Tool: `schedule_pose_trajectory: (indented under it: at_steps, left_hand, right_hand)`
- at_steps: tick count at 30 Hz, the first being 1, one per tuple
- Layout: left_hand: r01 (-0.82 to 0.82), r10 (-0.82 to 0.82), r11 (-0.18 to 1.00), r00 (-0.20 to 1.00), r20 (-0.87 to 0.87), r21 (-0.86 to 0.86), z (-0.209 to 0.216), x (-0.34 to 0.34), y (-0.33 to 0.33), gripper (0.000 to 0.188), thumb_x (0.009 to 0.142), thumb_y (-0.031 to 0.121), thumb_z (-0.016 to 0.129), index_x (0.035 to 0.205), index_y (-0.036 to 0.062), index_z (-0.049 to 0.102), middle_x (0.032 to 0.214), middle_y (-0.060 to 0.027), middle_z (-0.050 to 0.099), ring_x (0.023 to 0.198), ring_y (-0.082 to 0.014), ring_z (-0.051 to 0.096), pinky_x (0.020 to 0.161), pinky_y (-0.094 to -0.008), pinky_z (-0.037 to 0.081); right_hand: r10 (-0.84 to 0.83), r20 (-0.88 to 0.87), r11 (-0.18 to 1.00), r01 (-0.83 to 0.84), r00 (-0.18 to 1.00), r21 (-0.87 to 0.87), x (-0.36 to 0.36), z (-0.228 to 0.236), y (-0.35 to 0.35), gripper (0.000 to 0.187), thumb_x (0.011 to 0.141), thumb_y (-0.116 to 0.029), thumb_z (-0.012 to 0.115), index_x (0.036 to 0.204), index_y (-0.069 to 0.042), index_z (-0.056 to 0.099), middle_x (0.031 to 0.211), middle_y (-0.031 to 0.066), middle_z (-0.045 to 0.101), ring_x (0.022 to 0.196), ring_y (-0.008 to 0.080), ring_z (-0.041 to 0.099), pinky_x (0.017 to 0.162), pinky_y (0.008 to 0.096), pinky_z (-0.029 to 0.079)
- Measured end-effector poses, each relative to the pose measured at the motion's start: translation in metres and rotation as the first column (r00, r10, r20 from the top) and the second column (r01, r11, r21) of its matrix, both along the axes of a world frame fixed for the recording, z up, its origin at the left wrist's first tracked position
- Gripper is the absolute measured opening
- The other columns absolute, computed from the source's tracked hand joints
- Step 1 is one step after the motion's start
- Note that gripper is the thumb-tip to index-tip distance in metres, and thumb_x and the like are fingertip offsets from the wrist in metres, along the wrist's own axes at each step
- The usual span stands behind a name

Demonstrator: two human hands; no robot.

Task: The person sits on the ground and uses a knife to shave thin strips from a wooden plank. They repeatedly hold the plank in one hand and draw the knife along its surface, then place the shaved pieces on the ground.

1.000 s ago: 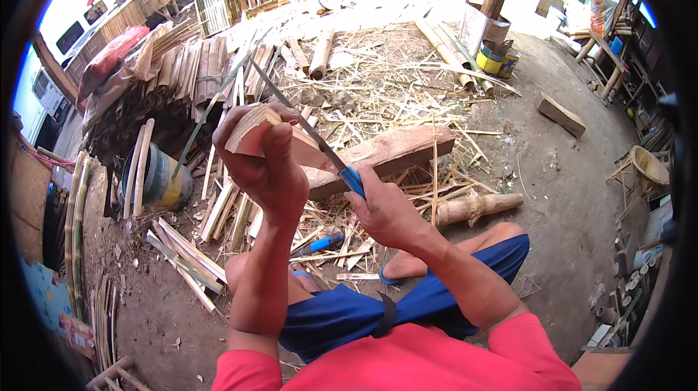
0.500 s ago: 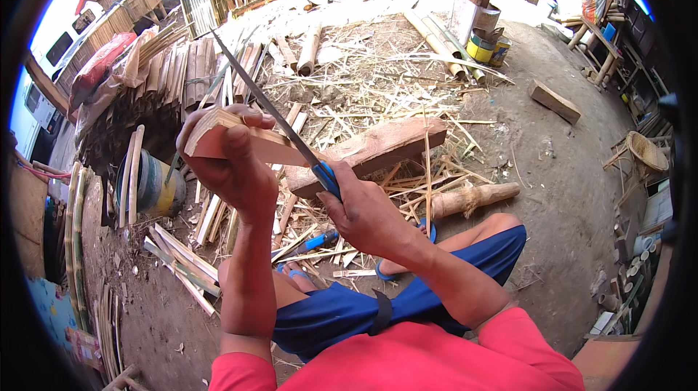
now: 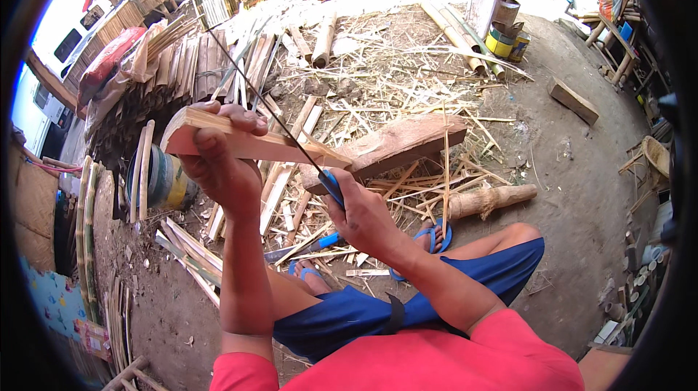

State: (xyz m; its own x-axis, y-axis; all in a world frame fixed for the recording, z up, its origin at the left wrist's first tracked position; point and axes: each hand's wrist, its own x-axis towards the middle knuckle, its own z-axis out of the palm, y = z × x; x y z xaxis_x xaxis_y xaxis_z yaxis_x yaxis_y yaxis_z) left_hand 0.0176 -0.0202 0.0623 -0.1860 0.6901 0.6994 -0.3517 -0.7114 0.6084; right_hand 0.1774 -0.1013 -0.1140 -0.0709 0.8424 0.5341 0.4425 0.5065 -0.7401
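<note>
One pale piece of wood (image 3: 251, 146) is up off the ground in the head view, in front of the person. The left hand (image 3: 229, 176) grips it near its left end, with the thumb on one side and the fingers over the top. The right hand (image 3: 361, 210) is closed around the blue handle of a long, thin knife (image 3: 287, 129). The dark blade points up and to the left and crosses in front of the wood (I cannot tell if the two touch). Past the wood's right end is a thick wooden block (image 3: 407, 142), with sticks around it. A second tool (image 3: 325, 242), with some blue on it, lies on the ground near the person's blue sandals (image 3: 443, 234). A short round log (image 3: 491, 202) lies off to the right. On the left, two sticks (image 3: 146, 173) stand by a bucket (image 3: 174, 184). Straw-like scraps (image 3: 392, 78) cover the ground farther off.
</note>
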Motion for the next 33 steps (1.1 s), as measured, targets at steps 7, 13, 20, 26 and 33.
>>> schedule_pose_trajectory:
  at_steps: [7, 13, 20, 26, 33]
  left_hand:
    - [-0.067, 0.074, 0.995, 0.991, -0.109, 0.068, 0.001, 0.008, 0.001, 0.052, 0.098, 0.053, 0.055, 0.114, 0.0057, 0.043, 0.084, -0.0077, 0.052, 0.069, -0.0173, 0.054, 0.069, -0.0348, 0.047]
    - [-0.122, 0.122, 0.992, 0.992, 0.021, 0.030, 0.008, 0.020, 0.004, 0.048, 0.098, 0.044, 0.060, 0.112, 0.0008, 0.045, 0.079, -0.0103, 0.058, 0.070, -0.0175, 0.058, 0.063, -0.0348, 0.051]
    - [-0.148, 0.145, 0.989, 0.986, 0.081, 0.028, 0.000, 0.014, -0.005, 0.050, 0.097, 0.046, 0.062, 0.116, 0.0037, 0.044, 0.080, -0.0081, 0.057, 0.069, -0.0164, 0.057, 0.061, -0.0318, 0.050]
    - [-0.123, 0.122, 0.992, 0.989, 0.083, 0.005, -0.003, 0.006, -0.003, 0.053, 0.095, 0.051, 0.063, 0.117, 0.0059, 0.044, 0.084, -0.0065, 0.055, 0.069, -0.0150, 0.056, 0.061, -0.0309, 0.050]
    - [-0.280, 0.284, 0.959, 0.954, 0.101, -0.051, -0.002, -0.022, 0.007, 0.054, 0.095, 0.054, 0.060, 0.115, 0.0067, 0.044, 0.084, -0.0057, 0.053, 0.071, -0.0132, 0.053, 0.064, -0.0304, 0.047]
  right_hand:
    - [-0.028, 0.374, 0.627, 0.308, 0.927, -0.716, 0.036, -0.085, 0.045, 0.034, 0.097, -0.025, 0.056, 0.117, 0.001, 0.046, 0.094, 0.0305, 0.067, 0.086, 0.0493, 0.066, 0.078, 0.0565, 0.052]
    - [-0.010, 0.008, 0.954, 0.012, 1.000, -0.301, 0.015, 0.007, 0.007, 0.032, 0.096, -0.020, 0.058, 0.119, -0.004, 0.043, 0.071, 0.0254, 0.061, 0.075, 0.0497, 0.063, 0.064, 0.0557, 0.048]
    - [-0.043, 0.172, 0.856, 0.125, 0.984, -0.501, 0.015, 0.011, 0.018, 0.031, 0.095, -0.019, 0.059, 0.118, -0.004, 0.044, 0.072, 0.0258, 0.063, 0.072, 0.0494, 0.064, 0.064, 0.0580, 0.048]
    - [-0.067, 0.382, 0.667, 0.326, 0.922, -0.670, 0.033, -0.100, 0.040, 0.031, 0.096, -0.023, 0.056, 0.117, -0.004, 0.044, 0.090, 0.0259, 0.069, 0.080, 0.0479, 0.067, 0.071, 0.0570, 0.052]
    - [0.034, 0.184, 0.773, 0.091, 0.982, -0.627, 0.033, -0.088, 0.037, 0.031, 0.096, -0.024, 0.057, 0.116, -0.004, 0.045, 0.090, 0.0272, 0.067, 0.082, 0.0492, 0.065, 0.072, 0.0575, 0.050]
